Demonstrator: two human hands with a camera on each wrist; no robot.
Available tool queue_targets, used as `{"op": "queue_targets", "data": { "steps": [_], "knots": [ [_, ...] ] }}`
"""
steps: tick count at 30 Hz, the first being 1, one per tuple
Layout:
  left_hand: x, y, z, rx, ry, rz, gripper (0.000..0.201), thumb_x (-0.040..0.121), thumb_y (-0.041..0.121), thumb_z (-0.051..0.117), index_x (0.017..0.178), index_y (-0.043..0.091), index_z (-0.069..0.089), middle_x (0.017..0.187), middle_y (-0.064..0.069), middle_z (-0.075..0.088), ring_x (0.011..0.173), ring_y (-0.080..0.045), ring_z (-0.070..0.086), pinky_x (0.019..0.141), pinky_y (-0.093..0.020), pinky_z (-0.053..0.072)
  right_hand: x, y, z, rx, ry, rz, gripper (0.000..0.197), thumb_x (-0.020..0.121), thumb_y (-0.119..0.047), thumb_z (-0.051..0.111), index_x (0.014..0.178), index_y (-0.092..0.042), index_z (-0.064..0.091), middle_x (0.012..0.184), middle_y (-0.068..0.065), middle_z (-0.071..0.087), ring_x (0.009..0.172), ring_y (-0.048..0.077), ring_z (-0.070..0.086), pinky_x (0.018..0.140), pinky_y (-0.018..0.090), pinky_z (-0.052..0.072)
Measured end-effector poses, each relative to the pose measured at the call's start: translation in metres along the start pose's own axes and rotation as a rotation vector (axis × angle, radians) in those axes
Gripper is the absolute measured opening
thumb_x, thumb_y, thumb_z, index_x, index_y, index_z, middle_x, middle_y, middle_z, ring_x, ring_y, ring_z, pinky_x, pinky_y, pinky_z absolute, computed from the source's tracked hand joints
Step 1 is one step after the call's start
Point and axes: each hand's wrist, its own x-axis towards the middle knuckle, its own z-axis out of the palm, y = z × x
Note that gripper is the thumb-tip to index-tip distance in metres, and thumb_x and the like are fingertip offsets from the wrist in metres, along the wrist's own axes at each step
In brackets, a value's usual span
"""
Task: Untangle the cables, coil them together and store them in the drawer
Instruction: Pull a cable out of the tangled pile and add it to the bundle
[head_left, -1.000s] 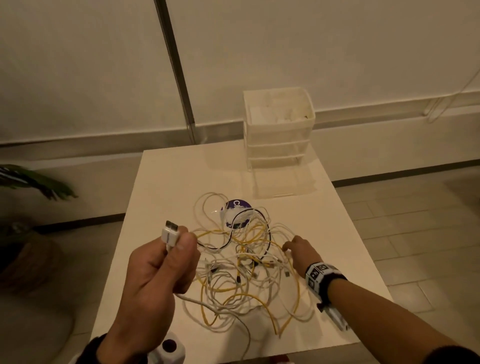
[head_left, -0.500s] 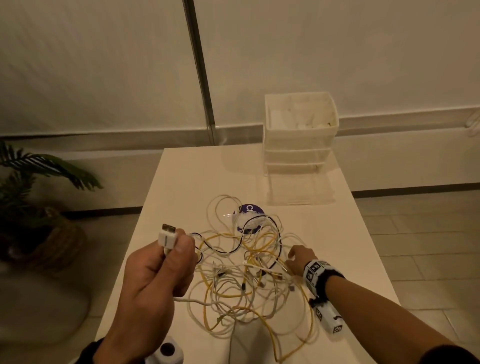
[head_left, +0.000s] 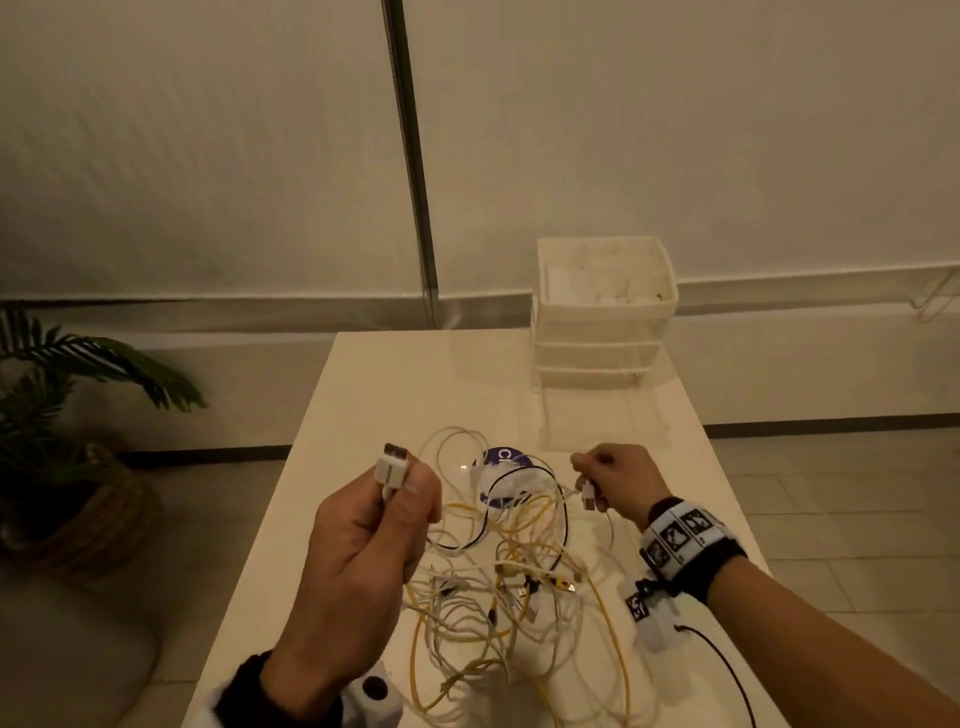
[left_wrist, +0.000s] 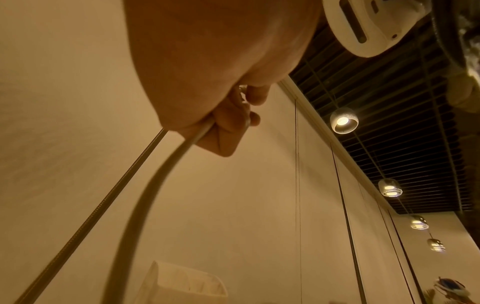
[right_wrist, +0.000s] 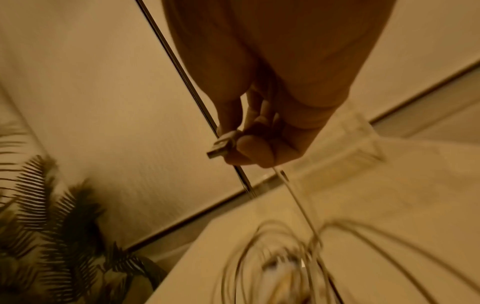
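Note:
A tangle of white, yellow and black cables (head_left: 511, 564) lies in the middle of the white table (head_left: 395, 384). My left hand (head_left: 402, 491) is raised over the tangle's left side and grips a white USB plug (head_left: 392, 465); its white cable (left_wrist: 201, 132) runs out below the curled fingers. My right hand (head_left: 592, 470) hovers at the tangle's far right and pinches another white cable end, whose plug (head_left: 588, 493) (right_wrist: 221, 147) sticks out past the fingertips. A thin cable (right_wrist: 298, 205) drops from it to the blurred tangle (right_wrist: 280, 267). The white drawer unit (head_left: 602, 332) stands at the table's far right.
A round white thing with a purple label (head_left: 503, 457) lies under the tangle's far side. A potted plant (head_left: 78, 441) (right_wrist: 64, 226) stands on the floor left of the table. The drawer unit's top tray (head_left: 605, 249) is open upward.
My right hand has come up off the tangle with a white cable end pinched in it and moved farther from me. The left hand still grips its USB plug.

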Motion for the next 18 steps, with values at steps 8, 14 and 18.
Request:
{"op": "queue_targets", "data": {
  "steps": [8, 14, 18],
  "knots": [
    [0.03, 0.008, 0.0, 0.109, -0.025, 0.15, 0.023, 0.1, 0.022, 0.049, 0.097, 0.013, 0.071, 0.054, 0.025, 0.054, 0.046, 0.006, 0.045, 0.05, -0.003, 0.032, -0.041, -0.126, -0.04, 0.541, -0.17, -0.111, 0.02, 0.097, -0.009, 0.049, 0.108, -0.001, 0.063, 0.089, 0.015, 0.073, 0.085, 0.026, 0.07, 0.065, 0.031, 0.052],
    [0.046, 0.007, -0.01, 0.024, -0.019, 0.041, 0.027, 0.097, 0.043, 0.045, 0.1, 0.024, 0.065, 0.052, -0.004, 0.031, 0.044, -0.012, 0.025, 0.044, -0.02, 0.026, -0.051, -0.2, -0.078, 0.607, -0.08, -0.432, 0.031, 0.086, 0.007, 0.046, 0.102, -0.01, 0.067, 0.094, 0.005, 0.076, 0.092, 0.018, 0.066, 0.075, 0.032, 0.043],
    [0.053, 0.012, -0.014, -0.038, -0.025, 0.009, 0.032, 0.1, 0.047, 0.038, 0.101, 0.027, 0.063, 0.063, -0.023, 0.023, 0.05, -0.019, 0.018, 0.045, -0.028, 0.018, -0.057, -0.244, -0.088, 0.532, 0.056, -0.72, 0.016, 0.089, 0.0, 0.057, 0.094, -0.011, 0.067, 0.081, 0.004, 0.072, 0.087, 0.02, 0.068, 0.081, 0.041, 0.051]
  ]
}}
